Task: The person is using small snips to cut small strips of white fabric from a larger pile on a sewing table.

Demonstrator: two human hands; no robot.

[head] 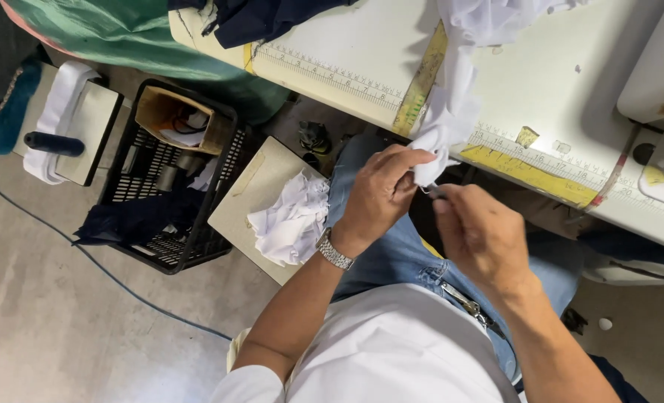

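White fabric strip [451, 112] hangs off the table edge [347, 67] at 12 o'clock; left hand [380, 194] pinches its lower end, right hand [481, 235] just beside at 4 o'clock grips a small metal tool [430, 191], prob. snips. Looks light, limp, thin; best held near the end, w/ fingertips. Count: 1 strip, 1 tool, 1 crumpled white pile [291, 216] at 9 o'clock.

Small metal tool [435, 192] mostly hidden by hands [421, 209].
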